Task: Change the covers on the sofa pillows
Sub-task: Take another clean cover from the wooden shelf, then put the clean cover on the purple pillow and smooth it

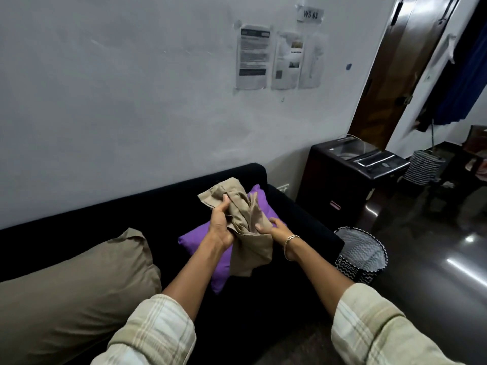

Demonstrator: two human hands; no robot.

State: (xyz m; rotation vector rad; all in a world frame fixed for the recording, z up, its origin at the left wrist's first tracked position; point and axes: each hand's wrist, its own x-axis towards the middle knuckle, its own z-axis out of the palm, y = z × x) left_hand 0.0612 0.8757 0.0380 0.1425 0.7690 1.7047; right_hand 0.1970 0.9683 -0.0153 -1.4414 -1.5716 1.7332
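Note:
A purple pillow (200, 239) lies on the seat of the black sofa (163, 206), near its right armrest. Above it hangs a crumpled beige pillow cover (245, 227), bunched in the grip of my left hand (221, 225). My right hand (274, 226) touches the cover's right side with the fingers spread and partly tucked into the folds. A larger pillow in a beige cover (73, 285) rests on the sofa at the left.
A black-and-white zigzag basket (362, 255) stands on the dark floor right of the sofa. Behind it is a dark washing machine (347, 177), a second striped basket (423, 167) and a wooden door (395, 75). Papers hang on the white wall (131, 101).

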